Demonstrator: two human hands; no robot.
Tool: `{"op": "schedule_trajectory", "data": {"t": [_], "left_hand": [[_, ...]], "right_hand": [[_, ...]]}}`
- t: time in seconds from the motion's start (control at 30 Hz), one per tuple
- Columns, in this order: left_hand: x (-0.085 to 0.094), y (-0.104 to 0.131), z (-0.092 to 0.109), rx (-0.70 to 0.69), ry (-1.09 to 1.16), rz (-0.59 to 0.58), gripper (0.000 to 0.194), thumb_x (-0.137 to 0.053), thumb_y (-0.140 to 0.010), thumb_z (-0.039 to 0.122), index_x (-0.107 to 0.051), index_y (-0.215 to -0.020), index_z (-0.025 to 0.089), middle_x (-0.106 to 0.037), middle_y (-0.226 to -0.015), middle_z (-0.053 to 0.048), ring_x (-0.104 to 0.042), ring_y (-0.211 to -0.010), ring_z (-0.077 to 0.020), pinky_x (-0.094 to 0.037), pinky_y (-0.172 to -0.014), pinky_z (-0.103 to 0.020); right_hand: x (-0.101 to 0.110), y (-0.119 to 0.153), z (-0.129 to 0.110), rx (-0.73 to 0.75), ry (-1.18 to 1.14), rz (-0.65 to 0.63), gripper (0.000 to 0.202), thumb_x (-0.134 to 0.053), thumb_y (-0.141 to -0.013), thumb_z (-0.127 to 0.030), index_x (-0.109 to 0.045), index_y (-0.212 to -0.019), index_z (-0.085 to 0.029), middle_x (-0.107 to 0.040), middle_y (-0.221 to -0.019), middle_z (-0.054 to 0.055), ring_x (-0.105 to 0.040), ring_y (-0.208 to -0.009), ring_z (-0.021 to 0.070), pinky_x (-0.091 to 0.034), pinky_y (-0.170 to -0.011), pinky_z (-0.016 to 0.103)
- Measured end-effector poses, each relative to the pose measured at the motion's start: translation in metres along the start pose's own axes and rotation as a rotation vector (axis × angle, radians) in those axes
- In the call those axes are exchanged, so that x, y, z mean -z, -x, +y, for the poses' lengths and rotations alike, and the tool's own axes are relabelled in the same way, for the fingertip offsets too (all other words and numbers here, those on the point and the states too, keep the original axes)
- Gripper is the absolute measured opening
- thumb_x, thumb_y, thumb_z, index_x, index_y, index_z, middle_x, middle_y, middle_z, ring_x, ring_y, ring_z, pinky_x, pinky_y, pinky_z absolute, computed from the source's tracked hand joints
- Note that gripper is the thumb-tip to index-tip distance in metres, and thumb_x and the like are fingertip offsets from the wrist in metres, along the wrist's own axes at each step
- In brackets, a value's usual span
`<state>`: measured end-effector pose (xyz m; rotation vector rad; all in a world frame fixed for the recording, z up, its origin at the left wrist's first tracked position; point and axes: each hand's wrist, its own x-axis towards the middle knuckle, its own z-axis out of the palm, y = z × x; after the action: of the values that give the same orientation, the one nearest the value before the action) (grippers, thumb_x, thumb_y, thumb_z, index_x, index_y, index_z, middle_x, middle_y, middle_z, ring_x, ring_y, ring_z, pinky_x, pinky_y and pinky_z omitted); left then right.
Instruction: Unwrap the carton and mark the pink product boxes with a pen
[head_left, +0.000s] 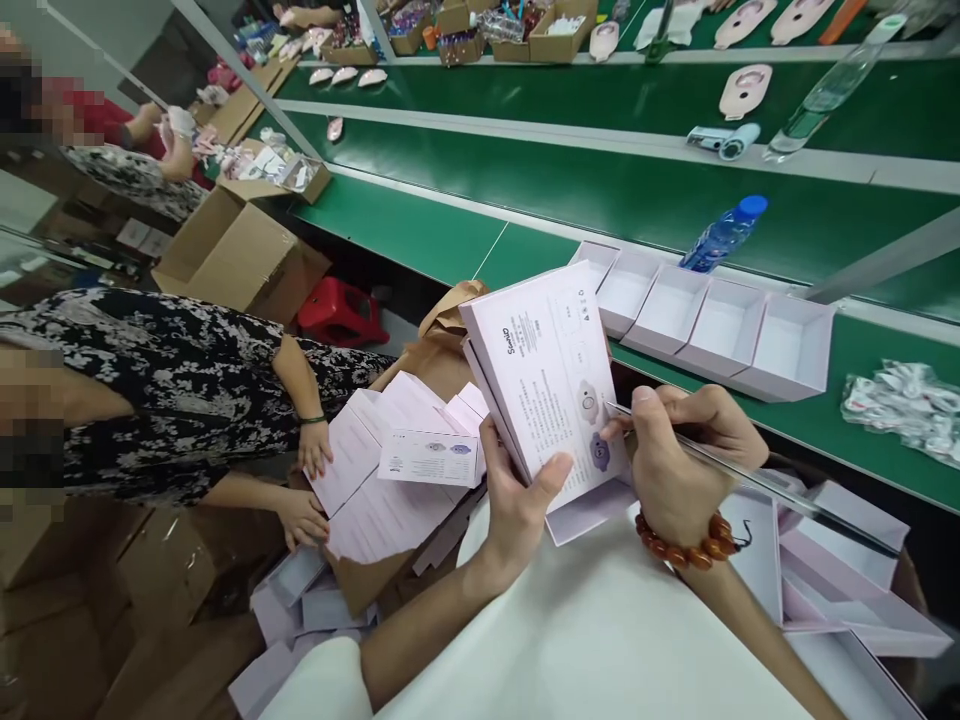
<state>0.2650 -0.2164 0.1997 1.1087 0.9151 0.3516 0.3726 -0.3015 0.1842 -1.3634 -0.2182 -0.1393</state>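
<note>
A pale pink printed box (544, 385) is tilted in front of the white shirt, with text and two small device pictures facing up. My left hand (517, 500) grips its lower left side, thumb on the printed face. My right hand (682, 460) is closed around a long thin metal tool (787, 497), whose tip meets the printed face beside the device pictures. The far side of the box in my left hand is hidden. Beyond it, a row of open pink box trays (720, 320) stands on the green bench.
At the left, another person's hands (304, 510) rest on stacked pink boxes (390, 500) in a carton. A blue-capped bottle (724, 235), wrapped packets (904, 410) and a clear bottle (832, 90) lie along the green bench (420, 220). More open trays (840, 570) are at the lower right.
</note>
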Motion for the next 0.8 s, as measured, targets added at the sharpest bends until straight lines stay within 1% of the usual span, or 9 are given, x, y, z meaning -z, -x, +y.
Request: {"op": "schedule_trajectory", "data": {"t": [0.1, 0.17, 0.4, 0.6, 0.73, 0.8], "left_hand": [[0.0016, -0.0005, -0.0003, -0.001, -0.026, 0.002, 0.094, -0.1, -0.067, 0.063, -0.049, -0.139, 0.029, -0.077, -0.135, -0.003, -0.074, -0.12, -0.0141, -0.064, -0.106, -0.028], [0.0024, 0.0003, -0.0005, -0.012, -0.039, 0.007, 0.095, -0.101, -0.066, 0.064, -0.049, -0.139, 0.029, -0.076, -0.135, -0.003, -0.074, -0.12, -0.0149, -0.063, -0.106, -0.029], [0.0025, 0.0029, 0.0009, 0.011, -0.036, 0.02, 0.088, -0.1, -0.069, 0.06, -0.05, -0.135, 0.029, -0.076, -0.133, -0.005, -0.073, -0.119, -0.0175, -0.063, -0.105, -0.03], [0.0011, 0.0009, 0.0044, 0.015, -0.032, 0.013, 0.09, -0.1, -0.068, 0.059, -0.049, -0.135, 0.029, -0.076, -0.135, -0.005, -0.072, -0.122, -0.0186, -0.062, -0.107, -0.032], [-0.0003, 0.0018, 0.0046, 0.01, -0.041, 0.019, 0.091, -0.1, -0.068, 0.06, -0.05, -0.137, 0.029, -0.075, -0.137, -0.005, -0.072, -0.125, -0.0189, -0.061, -0.109, -0.032], [-0.0006, 0.0022, 0.0031, 0.012, -0.046, 0.029, 0.09, -0.1, -0.067, 0.06, -0.05, -0.135, 0.029, -0.075, -0.135, -0.004, -0.072, -0.123, -0.0189, -0.062, -0.108, -0.032]], "right_hand": [[-0.0009, -0.001, 0.0013, -0.001, -0.015, -0.009, 0.05, -0.076, -0.099, -0.011, -0.036, -0.069, -0.018, -0.05, -0.057, -0.007, -0.064, -0.048, 0.0123, -0.044, -0.043, 0.023], [-0.0013, -0.0018, 0.0019, 0.001, -0.018, -0.002, 0.051, -0.077, -0.099, -0.012, -0.037, -0.068, -0.018, -0.049, -0.056, -0.006, -0.063, -0.047, 0.0127, -0.043, -0.043, 0.023], [-0.003, -0.0019, 0.0011, -0.03, -0.003, 0.009, 0.051, -0.079, -0.1, -0.02, -0.039, -0.069, -0.02, -0.048, -0.056, -0.005, -0.062, -0.048, 0.0132, -0.044, -0.045, 0.025], [-0.0032, -0.0033, 0.0013, -0.019, -0.009, -0.003, 0.05, -0.077, -0.1, -0.015, -0.038, -0.069, -0.019, -0.048, -0.057, -0.006, -0.063, -0.049, 0.0126, -0.044, -0.045, 0.024], [-0.0031, -0.0033, 0.0016, -0.016, -0.007, 0.006, 0.049, -0.077, -0.099, -0.015, -0.039, -0.069, -0.018, -0.049, -0.056, -0.006, -0.064, -0.049, 0.0129, -0.045, -0.047, 0.025], [-0.003, -0.001, 0.0018, -0.014, -0.007, 0.003, 0.05, -0.079, -0.099, -0.015, -0.039, -0.068, -0.018, -0.05, -0.056, -0.005, -0.063, -0.049, 0.0128, -0.045, -0.047, 0.025]]}}
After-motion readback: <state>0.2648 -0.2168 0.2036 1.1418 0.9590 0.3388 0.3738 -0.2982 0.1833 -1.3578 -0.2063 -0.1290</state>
